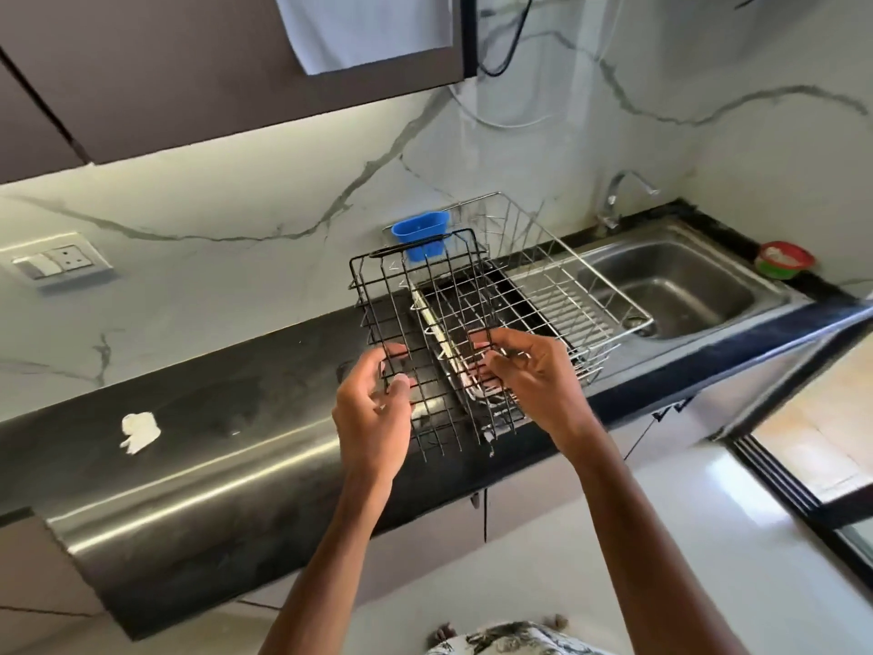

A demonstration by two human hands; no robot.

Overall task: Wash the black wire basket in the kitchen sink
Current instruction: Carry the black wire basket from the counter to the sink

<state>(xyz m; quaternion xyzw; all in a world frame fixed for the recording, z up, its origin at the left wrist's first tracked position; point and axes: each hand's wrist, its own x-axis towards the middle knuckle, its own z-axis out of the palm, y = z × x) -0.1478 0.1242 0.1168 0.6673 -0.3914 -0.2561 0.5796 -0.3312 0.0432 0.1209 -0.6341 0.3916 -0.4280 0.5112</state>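
I hold the black wire basket point(425, 333) up in the air with both hands, above the dark worktop point(212, 418) and just left of the steel sink point(675, 286); it is not in the basin yet. The basket is tilted, its near end low towards me and its far end raised; through its mesh I see the silver dish rack point(562, 295) that stands on the draining side of the sink. My left hand point(373, 408) grips the near left part of the basket; its fingers point(401, 381) are curled round the wires, the thumb pressed on top of one. My right hand point(534, 375) takes the near right part; its fingers point(491, 359) are hooked through the mesh and clamped on the wires. Some pale residue clings to the wires at the basket's near right corner.

A blue plastic holder point(420, 231) hangs on the far left corner of the dish rack; the curved tap point(619, 196) stands behind the basin, by the marble wall; a red and green tub point(784, 260) sits on the ledge to the right of the sink. On the worktop, well to the left of my hands, lies a crumpled white scrap point(139, 432); a switch and socket plate point(61, 262) is set in the wall above it; a pale cloth point(368, 30) hangs over the dark upper cabinet.
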